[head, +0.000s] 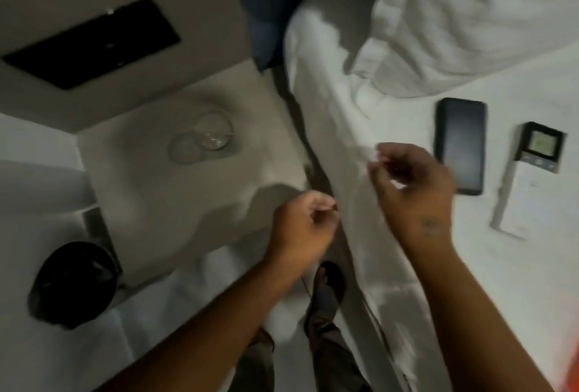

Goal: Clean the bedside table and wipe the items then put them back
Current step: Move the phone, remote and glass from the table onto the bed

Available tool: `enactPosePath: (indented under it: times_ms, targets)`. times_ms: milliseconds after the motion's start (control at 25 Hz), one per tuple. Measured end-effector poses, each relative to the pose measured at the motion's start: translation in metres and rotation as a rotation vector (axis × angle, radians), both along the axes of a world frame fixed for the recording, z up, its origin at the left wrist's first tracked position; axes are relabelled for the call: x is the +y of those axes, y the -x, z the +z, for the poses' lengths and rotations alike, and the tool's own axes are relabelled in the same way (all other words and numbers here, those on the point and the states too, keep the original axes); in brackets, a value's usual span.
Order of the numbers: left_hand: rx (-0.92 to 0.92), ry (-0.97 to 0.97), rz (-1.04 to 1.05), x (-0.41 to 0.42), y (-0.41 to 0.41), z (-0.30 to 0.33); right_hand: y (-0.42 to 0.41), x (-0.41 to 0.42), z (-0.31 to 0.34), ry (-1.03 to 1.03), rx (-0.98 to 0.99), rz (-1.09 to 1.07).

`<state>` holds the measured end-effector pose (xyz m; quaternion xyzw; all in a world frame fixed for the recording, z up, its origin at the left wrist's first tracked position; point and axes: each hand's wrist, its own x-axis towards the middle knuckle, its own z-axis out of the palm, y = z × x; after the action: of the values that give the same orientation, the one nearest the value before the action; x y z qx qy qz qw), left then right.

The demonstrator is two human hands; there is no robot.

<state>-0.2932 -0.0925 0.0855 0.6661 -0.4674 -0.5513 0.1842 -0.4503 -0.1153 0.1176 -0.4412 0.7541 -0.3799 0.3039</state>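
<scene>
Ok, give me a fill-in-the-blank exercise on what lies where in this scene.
1. The dark phone lies on the ____.
2. The two clear glass pieces rest on the bedside ____.
3. The small device with a screen lies to the ____ of the phone in the picture.
4. The black round bin stands on the ____.

Missing words: bed; table; right; floor
</scene>
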Motion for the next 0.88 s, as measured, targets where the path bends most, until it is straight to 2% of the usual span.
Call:
enactPosePath:
  times_ms: [160,280,360,440,600,760,880]
  targets:
    - [-0.402,-0.045,0.074,-0.032,-0.129,-0.069,-0.133,-0.036,-0.080,-0.152,-0.111,0.403]
    - [-0.479,0.041,0.113,-0.070,-0.185,-0.102,-0.183,-0.073,-0.129,-0.361,-0.072,0.534]
    - [-0.443,0.163,0.099,-0.094,-0.195,-0.108,-0.195,-0.099,-0.144,-0.387,-0.075,0.502]
    - [-0.347,0.213,0.075,-0.109,-0.198,-0.107,-0.205,-0.114,-0.150,-0.317,-0.010,0.502]
    - [-0.108,0.185,0.125,-0.115,-0.198,-0.101,-0.214,-0.120,-0.147,-0.284,-0.020,0.527]
    - [0.037,0.169,0.125,-0.109,-0.195,-0.087,-0.197,-0.100,-0.121,-0.268,-0.068,0.549]
    - [0.078,0.178,0.077,-0.090,-0.172,-0.056,-0.160,-0.064,-0.085,-0.130,-0.078,0.505]
